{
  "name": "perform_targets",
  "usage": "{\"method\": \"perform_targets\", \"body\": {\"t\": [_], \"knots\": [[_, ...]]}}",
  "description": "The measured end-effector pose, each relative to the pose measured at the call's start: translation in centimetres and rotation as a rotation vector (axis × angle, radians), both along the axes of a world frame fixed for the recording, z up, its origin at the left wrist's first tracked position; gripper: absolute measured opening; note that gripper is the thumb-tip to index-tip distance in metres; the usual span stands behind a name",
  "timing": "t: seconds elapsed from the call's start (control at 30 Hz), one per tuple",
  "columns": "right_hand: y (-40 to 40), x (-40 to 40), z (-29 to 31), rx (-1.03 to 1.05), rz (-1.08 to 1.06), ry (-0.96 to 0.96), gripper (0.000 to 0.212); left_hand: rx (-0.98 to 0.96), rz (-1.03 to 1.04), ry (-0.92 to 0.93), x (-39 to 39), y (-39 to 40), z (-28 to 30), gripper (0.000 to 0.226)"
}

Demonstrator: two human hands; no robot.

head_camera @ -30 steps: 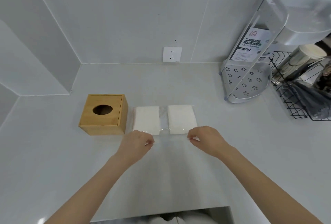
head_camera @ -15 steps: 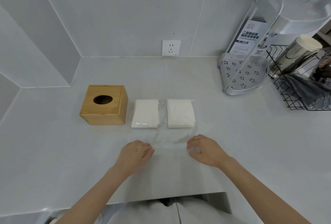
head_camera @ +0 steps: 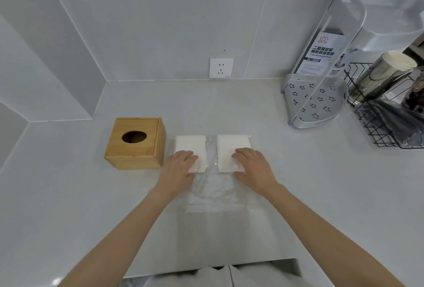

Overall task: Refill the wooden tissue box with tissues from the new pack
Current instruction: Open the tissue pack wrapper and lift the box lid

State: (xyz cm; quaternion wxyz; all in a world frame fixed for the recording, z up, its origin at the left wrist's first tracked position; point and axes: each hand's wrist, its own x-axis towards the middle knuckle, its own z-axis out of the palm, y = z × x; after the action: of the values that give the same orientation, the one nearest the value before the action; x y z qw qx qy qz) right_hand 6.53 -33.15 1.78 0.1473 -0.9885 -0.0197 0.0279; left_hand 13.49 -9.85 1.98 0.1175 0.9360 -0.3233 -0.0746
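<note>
Head view, left hand (head_camera: 177,164) flat on left tissue stack (head_camera: 190,149), right hand (head_camera: 253,167) flat on right tissue stack (head_camera: 231,149)

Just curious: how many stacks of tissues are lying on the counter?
2. The left tissue stack lies beside the wooden tissue box; the right tissue stack sits just right of it.

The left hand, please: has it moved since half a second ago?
Yes. The left hand has gone forward, away from the person, and now rests on the left tissue stack beside the wooden box.
</note>
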Motion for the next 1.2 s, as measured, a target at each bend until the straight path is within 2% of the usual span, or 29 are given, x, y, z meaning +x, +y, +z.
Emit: {"method": "perform_targets", "body": {"t": [0.13, 0.23, 0.33, 0.4, 0.5, 0.63, 0.77, 0.87, 1.0, 1.2], "knots": [[-0.1, 0.4, -0.6, -0.074, 0.027, -0.028, 0.046, 0.005, -0.012, -0.037, 0.4, 0.2, -0.7, 0.052], [-0.5, 0.8, -0.8, -0.121, 0.056, -0.055, 0.037, -0.008, -0.037, -0.097, 0.7, 0.3, -1.3, 0.042], [-1.5, 1.7, -0.4, -0.068, 0.121, -0.025, 0.023, -0.056, -0.039, -0.142, 1.6, 0.5, -1.1, 0.024], [-2.0, 2.6, 1.0, 0.008, 0.112, 0.063, 0.026, -0.074, -0.041, -0.121, 2.5, 0.5, -0.5, 0.021], [-2.6, 4.3, 3.0, 0.055, 0.123, 0.184, 0.030, -0.063, -0.038, 0.008, 3.7, -0.1, 1.7, 0.019], [-3.2, 7.3, 5.3, 0.121, 0.090, 0.367, 0.023, 0.012, -0.009, 0.168, 6.3, -1.2, 4.3, 0.031], [-4.3, 10.6, 7.3, 0.199, 0.078, 0.459, 0.021, 0.029, 0.002, 0.337, 9.8, -2.4, 6.4, 0.028], [-5.0, 13.2, 8.0, 0.260, 0.038, 0.465, 0.023, 0.068, -0.002, 0.417, 12.7, -3.4, 7.1, 0.030], [-6.0, 16.3, 7.6, 0.332, -0.050, 0.429, 0.021, 0.027, 0.035, 0.463, 16.4, -4.3, 6.9, 0.031], [-6.0, 19.8, 6.1, 0.224, -0.102, 0.213, 0.022, -0.120, 0.172, 0.364, 20.0, -5.4, 5.5, 0.030]]}}
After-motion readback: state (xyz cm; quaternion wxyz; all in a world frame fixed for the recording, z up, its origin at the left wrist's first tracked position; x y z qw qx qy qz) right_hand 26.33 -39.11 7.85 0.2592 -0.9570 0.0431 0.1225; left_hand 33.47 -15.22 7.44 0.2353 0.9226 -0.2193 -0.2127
